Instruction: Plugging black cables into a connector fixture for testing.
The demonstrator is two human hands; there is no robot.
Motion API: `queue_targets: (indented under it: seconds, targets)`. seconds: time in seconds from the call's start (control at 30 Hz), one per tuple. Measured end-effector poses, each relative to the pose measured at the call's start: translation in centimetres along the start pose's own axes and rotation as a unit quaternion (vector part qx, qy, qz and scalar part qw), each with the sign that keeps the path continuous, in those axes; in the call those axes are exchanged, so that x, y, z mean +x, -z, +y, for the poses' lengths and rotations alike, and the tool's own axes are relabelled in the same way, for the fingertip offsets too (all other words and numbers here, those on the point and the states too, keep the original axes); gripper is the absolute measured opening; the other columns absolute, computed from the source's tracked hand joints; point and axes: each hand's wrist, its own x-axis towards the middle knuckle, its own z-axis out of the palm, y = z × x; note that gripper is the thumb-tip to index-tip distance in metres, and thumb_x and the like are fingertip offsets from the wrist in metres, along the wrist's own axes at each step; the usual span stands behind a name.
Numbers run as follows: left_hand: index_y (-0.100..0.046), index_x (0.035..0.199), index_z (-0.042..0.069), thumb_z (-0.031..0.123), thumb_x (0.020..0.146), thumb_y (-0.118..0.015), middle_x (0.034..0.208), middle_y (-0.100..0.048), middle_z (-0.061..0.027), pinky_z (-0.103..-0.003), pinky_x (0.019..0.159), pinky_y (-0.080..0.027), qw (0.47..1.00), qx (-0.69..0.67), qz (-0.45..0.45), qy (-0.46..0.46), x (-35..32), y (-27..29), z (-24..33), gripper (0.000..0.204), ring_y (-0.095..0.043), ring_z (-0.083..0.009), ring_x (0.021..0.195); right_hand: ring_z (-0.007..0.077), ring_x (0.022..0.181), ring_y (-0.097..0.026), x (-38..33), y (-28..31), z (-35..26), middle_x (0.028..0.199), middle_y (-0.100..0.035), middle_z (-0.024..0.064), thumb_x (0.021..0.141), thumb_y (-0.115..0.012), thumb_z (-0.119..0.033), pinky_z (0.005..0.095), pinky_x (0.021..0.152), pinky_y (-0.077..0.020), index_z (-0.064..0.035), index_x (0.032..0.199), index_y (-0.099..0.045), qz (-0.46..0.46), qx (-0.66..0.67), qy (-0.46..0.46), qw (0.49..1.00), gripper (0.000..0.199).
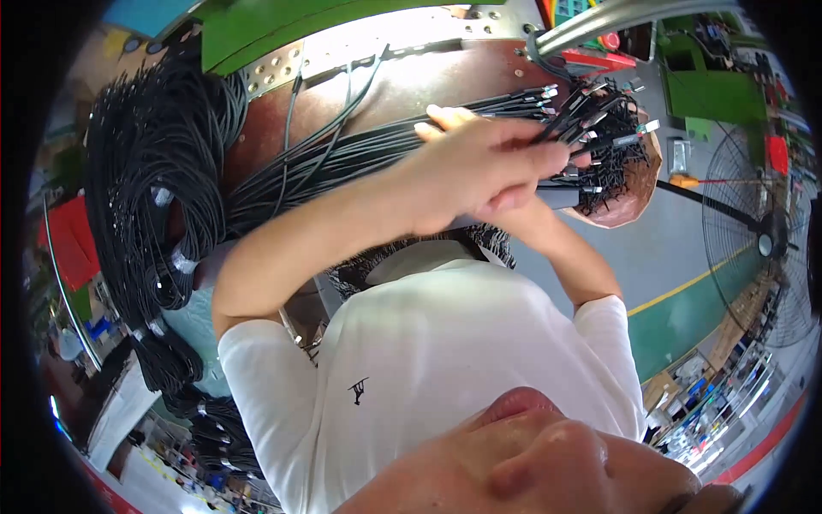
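My left hand reaches over the table from the left. Its fingers are closed around a black cable, whose plug with a bright metal tip sticks out to the right. My right hand crosses beneath the left one and is mostly hidden by it. A few fingertips show beyond the left wrist, but their grip cannot be made out. Under both hands runs a long bundle of black cables, their metal-tipped plugs gathered at the right. Short black pieces are heaped beside the plugs.
A large hank of tied black cables hangs over the table's left side. The brown tabletop has a perforated metal strip and a green bar at its far edge. A metal pole and a large fan stand right.
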Motion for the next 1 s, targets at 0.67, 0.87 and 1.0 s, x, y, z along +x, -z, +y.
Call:
queue_targets:
  seconds: [0.67, 0.87, 1.0]
  targets:
    - [-0.058, 0.102, 0.003, 0.025, 0.102, -0.049, 0.069, -0.044, 0.0042, -0.020, 0.052, -0.028, 0.907, -0.101, 0.334, -0.235, -4.7, 1.8, -11.5, 0.025, -0.036, -0.0031, 0.060, 0.0030, 0.080, -0.052, 5.6, 1.2, -5.1, 0.089, -0.063, -0.0019, 0.093, -0.063, -0.014, 0.0202, 0.071, -0.0430, 0.0004, 0.097, -0.067, -0.080, 0.057, -0.107, 0.989, 0.015]
    - [-0.054, 0.107, 0.003, 0.021, 0.101, -0.050, 0.071, -0.046, 0.0036, -0.020, 0.052, -0.029, 0.869, -0.112, 0.389, -0.287, -5.5, 2.3, -12.3, 0.020, -0.038, -0.0035, 0.060, 0.0005, 0.065, -0.044, 3.3, -2.2, -5.2, 0.070, -0.056, -0.0059, 0.092, -0.065, -0.013, 0.0174, 0.057, -0.0356, -0.0004, 0.083, -0.063, 0.006, 0.022, -0.124, 0.992, 0.016]
    - [-0.054, 0.103, 0.003, 0.019, 0.099, -0.054, 0.070, -0.046, 0.0038, -0.020, 0.052, -0.031, 0.874, -0.072, 0.404, -0.260, -5.4, 2.9, -12.7, 0.017, -0.038, -0.0033, 0.062, 0.0004, 0.063, -0.045, 4.6, -2.9, -5.6, 0.068, -0.055, -0.0056, 0.093, -0.063, -0.014, 0.0182, 0.055, -0.0362, 0.0003, 0.086, -0.065, -0.028, -0.034, -0.143, 0.989, 0.016]
